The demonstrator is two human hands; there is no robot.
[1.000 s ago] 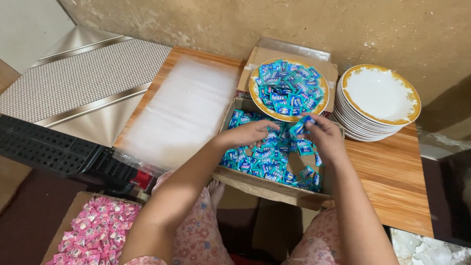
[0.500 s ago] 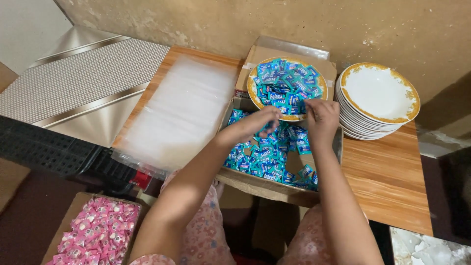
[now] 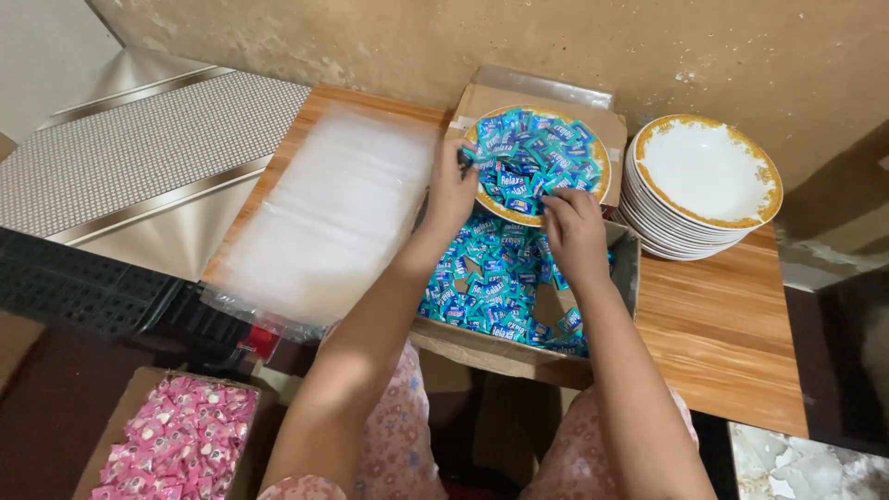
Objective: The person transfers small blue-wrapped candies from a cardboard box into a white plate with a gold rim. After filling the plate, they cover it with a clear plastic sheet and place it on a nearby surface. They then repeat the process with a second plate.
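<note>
The person sat at a wooden worktop (image 3: 722, 333) with both hands over an open brown cardboard box (image 3: 482, 344) full of small blue wrapped candies (image 3: 491, 282). A round white plate with a gold rim (image 3: 602, 176), heaped with the same blue candies, rested on the far part of the box, against the raised flap.

The left hand (image 3: 451, 190) was at the left edge of this plate, fingers curled at the rim; they seemed to pinch one or two wrappers, but I could not tell for sure. The right hand (image 3: 574, 231) was at the near rim of the plate, palm down, fingers bent and half closed on some candies below it; how firm the grip was, I could not see.

So the plate lay just beyond both hands, away from the body, and the loose candies in the box lay directly under the wrists. Both hands were about equally near to the plate; the left one reached a little farther.

Right of the box stood a stack of empty white gold-rimmed plates (image 3: 704, 176). Left of it lay a flat pile of clear plastic bags (image 3: 324, 213). Low at the left, a second box held pink wrapped candies (image 3: 181, 444).
</note>
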